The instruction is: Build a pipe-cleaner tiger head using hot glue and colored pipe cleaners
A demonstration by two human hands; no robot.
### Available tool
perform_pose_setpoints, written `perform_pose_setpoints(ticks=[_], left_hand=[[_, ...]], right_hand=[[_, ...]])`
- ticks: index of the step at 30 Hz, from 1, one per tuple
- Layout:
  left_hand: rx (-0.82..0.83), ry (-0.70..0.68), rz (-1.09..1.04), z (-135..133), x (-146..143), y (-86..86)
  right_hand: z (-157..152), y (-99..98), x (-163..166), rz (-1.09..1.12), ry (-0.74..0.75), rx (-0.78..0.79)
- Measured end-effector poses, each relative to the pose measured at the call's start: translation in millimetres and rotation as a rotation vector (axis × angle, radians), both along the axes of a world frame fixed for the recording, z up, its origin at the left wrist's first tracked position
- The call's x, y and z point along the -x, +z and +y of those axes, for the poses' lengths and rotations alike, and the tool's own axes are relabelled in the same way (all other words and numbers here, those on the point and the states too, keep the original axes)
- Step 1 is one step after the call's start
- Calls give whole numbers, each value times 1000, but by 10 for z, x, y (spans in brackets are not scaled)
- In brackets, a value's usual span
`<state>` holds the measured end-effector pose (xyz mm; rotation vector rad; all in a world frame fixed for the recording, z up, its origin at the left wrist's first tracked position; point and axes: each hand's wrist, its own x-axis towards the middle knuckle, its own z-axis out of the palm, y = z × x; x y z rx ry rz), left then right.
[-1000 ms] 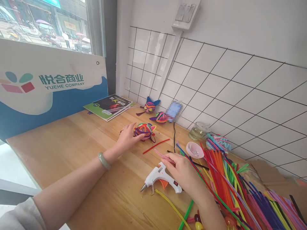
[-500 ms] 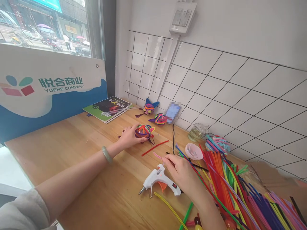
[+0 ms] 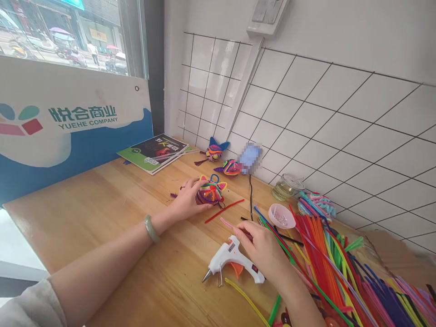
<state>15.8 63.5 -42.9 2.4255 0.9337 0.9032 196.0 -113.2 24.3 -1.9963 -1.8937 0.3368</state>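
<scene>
My left hand (image 3: 188, 200), wearing a green bangle, is closed around the side of a multicoloured pipe-cleaner ornament (image 3: 210, 192). It is round, with pointed pink-and-yellow ears and a blue loop on top, and rests on or just above the table. In my right hand (image 3: 259, 243), thumb and fingers pinch a short pink pipe cleaner (image 3: 226, 222), its tip pointing toward the ornament. Between the hands lies a red pipe cleaner (image 3: 225, 211). A white hot glue gun (image 3: 235, 261) sits just below my right hand, nozzle to the left.
Two similar ornaments, one blue-eared (image 3: 214, 152) and one purple-tailed (image 3: 230, 167), sit by the tiled wall near a blurred phone (image 3: 250, 158). Rightward are a pink bowl (image 3: 282, 216), a glass jar (image 3: 285, 188) and many pipe cleaners (image 3: 327, 250). Booklets (image 3: 153, 152) lie at the back left.
The ornament has turned in my left hand, and its blue loop and both ears now show. My right hand still pinches the pink pipe cleaner. The whole view has shifted slightly.
</scene>
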Motion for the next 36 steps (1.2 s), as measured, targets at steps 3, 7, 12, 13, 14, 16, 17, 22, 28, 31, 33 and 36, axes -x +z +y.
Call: perform_pose_setpoints(ticks=[3,7,12,13,14,16,17,22,28,31,33,36], left_hand=[[-12,-31,-33,-24,1,33],[15,-43,-28,-44,-3,58],[68,-64,-51,-46,3,45],[77,-70,-51,-47,4,42],[84,-77,-49,-50,5,38],[91,-97,-47,-56,4,32],[90,-109,-49,-59,2,28],[50,-145,-90,-73,-9,14],[35,-187,-160,-166,-26,82],[61,-222,-198,-251,-37,142],[87,-249,-214,-304,-43,175],[147,-293,-238,-369,-47,217]], right_hand=[[15,-48,-11,-2,13,-38],[23,-86,-19,-1,17,-45],[14,-76,-7,-12,15,-36],[13,-71,-3,-14,17,-39],[13,-67,1,-15,21,-41],[13,-58,13,-18,25,-40],[12,-54,21,-20,26,-38],[-3,-28,70,-27,21,-73],[-4,-30,65,-29,50,-108],[-16,-18,72,-5,51,-184],[-34,11,96,22,44,-230],[-62,71,145,48,52,-274]])
